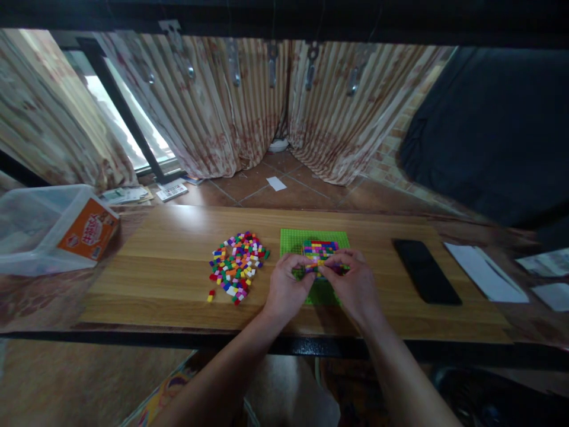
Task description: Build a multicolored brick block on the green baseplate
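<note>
A green studded baseplate (291, 238) lies on the wooden board, and a block of many-coloured toy bricks (320, 246) stands on it. Over the near part of this block, my left hand (291, 281) comes in from the left with thumb and fingers pinched together. From the right, my right hand (351, 279) meets it, also in a pinch. Small bricks in yellow, orange and purple show between the fingertips of both hands; the fingers partly cover them. To the left of the plate a loose pile of small coloured bricks (240, 264) is spread out.
A red and yellow brick pair (210, 295) lies apart from the pile. At the right are a black phone (425, 271) and white paper (484, 271). A clear plastic tub (40, 196) with an orange label stands at the far left. Metal hooks hang overhead before the curtains (222, 118).
</note>
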Motion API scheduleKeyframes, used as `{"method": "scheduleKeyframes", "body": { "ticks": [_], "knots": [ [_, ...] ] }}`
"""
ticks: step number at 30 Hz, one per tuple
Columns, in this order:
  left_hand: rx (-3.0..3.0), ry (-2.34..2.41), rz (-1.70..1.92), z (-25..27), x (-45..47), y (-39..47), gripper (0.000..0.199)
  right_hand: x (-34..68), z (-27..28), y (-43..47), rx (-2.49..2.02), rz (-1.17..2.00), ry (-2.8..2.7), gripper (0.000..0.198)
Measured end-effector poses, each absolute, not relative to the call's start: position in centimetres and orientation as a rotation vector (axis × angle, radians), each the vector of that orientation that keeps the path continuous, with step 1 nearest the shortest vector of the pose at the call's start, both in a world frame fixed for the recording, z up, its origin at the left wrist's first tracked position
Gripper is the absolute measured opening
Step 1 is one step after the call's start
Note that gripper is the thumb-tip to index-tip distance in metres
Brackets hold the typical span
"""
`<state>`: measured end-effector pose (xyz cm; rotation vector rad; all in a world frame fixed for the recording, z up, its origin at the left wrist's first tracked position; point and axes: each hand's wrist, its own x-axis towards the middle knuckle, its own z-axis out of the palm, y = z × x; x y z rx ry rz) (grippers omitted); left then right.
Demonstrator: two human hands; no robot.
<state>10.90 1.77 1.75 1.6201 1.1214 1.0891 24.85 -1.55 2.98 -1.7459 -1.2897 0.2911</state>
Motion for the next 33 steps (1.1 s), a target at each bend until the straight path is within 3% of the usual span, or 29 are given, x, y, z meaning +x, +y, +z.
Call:
{"method": "scheduleKeyframes", "body": {
  "ticks": [14,22,33],
  "knots": [
    [1.651,1.235,1.124,1.8,8.2,3.1,0.022,26.2,2.0,-1.7,-1.778,0.178,-1.429,0.027],
    [2.241,1.758,0.799,2.8,4.2,5.6,0.011,24.8,3.4,-1.8,-1.709,0.229,-1.319,0.026],
    [2.502,1.854,0.471,2.7,4.8,5.6,0.016,24.6,3.9,-2.0,-1.664,0.276,-1.272,0.027]
  ]
}}
